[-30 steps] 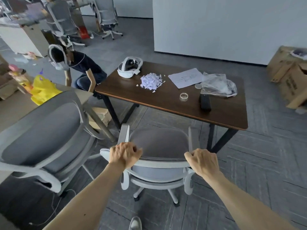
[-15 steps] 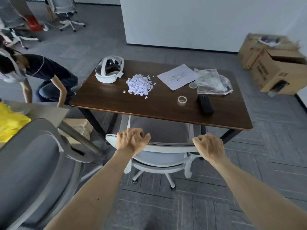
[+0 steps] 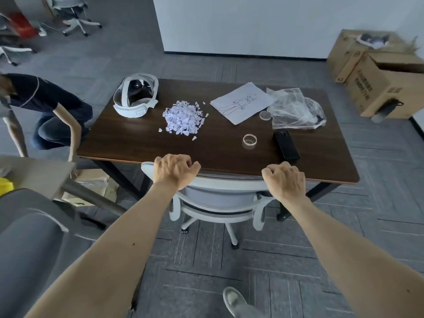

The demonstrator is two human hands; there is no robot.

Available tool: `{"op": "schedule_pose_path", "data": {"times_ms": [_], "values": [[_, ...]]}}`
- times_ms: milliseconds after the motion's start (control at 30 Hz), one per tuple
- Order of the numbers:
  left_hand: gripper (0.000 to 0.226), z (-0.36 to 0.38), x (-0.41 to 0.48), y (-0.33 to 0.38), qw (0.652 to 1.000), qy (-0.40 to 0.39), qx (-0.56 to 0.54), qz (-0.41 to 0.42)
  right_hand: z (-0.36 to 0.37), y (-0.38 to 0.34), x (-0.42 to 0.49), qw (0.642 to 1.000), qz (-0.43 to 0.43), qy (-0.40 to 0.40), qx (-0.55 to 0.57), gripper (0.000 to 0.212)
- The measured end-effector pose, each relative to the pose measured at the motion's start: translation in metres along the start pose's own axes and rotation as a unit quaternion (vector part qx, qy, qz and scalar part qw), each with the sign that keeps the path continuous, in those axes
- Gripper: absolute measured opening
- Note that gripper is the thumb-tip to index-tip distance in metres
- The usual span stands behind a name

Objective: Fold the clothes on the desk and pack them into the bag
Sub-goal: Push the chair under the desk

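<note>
Risk, near first: own shoe (image 3: 231,299) is just behind the chair (image 3: 220,198), which sits on casters. A hard shove could ram its back into the desk (image 3: 128,145) edge, jolt the top and scatter the paper scraps (image 3: 183,119), or send it off-line toward the crouching person (image 3: 46,106) at L.

Hands: L hand (image 3: 174,172) and R hand (image 3: 284,180) are both on the chair back's top rail, fingers curled over it, knuckles up. Looks a firm hold, nothing else in either. Seat is tucked under the desk.

Farther: tape ring (image 3: 249,141), black box (image 3: 285,144), headset (image 3: 136,97), drawing sheet (image 3: 241,102). Clear plastic bag (image 3: 296,109) lies at far R of the desk, prob. the packing bag. No clothes visible on the desk, so folding not started.
</note>
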State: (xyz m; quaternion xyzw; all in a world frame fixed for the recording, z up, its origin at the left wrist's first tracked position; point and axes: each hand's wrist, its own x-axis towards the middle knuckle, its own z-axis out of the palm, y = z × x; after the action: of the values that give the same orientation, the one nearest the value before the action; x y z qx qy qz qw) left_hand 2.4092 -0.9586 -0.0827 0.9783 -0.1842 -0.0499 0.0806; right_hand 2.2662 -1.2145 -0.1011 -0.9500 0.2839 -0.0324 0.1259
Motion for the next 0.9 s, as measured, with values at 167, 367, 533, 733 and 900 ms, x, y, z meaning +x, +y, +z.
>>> {"op": "schedule_pose_path", "data": {"times_ms": [167,367,533,733,900], "values": [[0.039,-0.004,0.027,0.010,1.000,0.003,-0.001,-0.013,-0.007,0.000,0.030,1.000,0.007,-0.005,0.015,0.056],[0.044,-0.008,0.050,0.018,0.999,-0.009,0.002,-0.033,-0.014,0.000,0.060,0.999,0.002,-0.034,-0.007,0.051],[0.044,-0.012,0.050,0.021,0.999,-0.019,0.018,-0.046,-0.025,-0.005,0.066,0.994,-0.004,-0.110,0.013,0.045],[0.050,-0.041,-0.003,-0.004,0.995,0.035,0.041,-0.082,-0.044,-0.060,0.071,0.980,-0.087,-0.179,0.006,0.046],[0.043,-0.087,-0.117,-0.088,0.978,0.054,0.050,-0.195,-0.042,-0.183,0.020,0.949,-0.278,-0.145,0.035,0.042]]}}
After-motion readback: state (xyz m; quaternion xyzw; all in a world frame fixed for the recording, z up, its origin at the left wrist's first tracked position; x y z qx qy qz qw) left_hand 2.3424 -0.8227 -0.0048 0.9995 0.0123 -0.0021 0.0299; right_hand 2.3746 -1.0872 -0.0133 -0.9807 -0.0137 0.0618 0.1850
